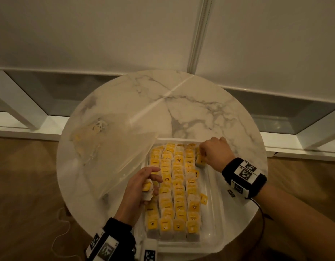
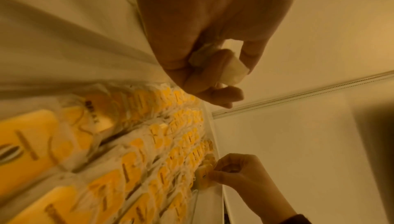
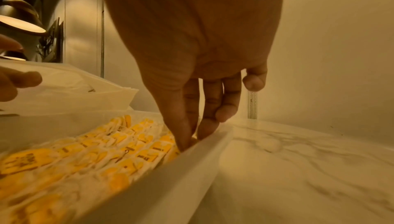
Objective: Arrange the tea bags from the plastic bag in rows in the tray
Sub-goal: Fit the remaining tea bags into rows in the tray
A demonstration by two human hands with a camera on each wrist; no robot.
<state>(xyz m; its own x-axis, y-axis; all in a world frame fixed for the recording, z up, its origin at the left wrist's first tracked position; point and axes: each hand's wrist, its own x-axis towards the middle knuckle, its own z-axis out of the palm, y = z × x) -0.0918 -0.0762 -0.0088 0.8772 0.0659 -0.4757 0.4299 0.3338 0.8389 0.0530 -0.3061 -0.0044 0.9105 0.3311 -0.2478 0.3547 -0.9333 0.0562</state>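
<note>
Your left hand point(image 1: 138, 187) grips spare tea bags point(image 1: 147, 189), ready to feed. Your right hand point(image 1: 213, 153) pinches one tea bag point(image 1: 200, 161), starting a fifth row along the tray point(image 1: 215, 213) wall.

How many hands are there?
2. The left hand holds tea bags at the tray's left edge; the right hand pinches a tea bag at its far right corner.

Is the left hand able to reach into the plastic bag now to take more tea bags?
Probably not at once. The left hand already holds tea bags in its curled fingers, so it is occupied. The plastic bag lies right beside it on the marble table, and nothing stands between them.
</note>
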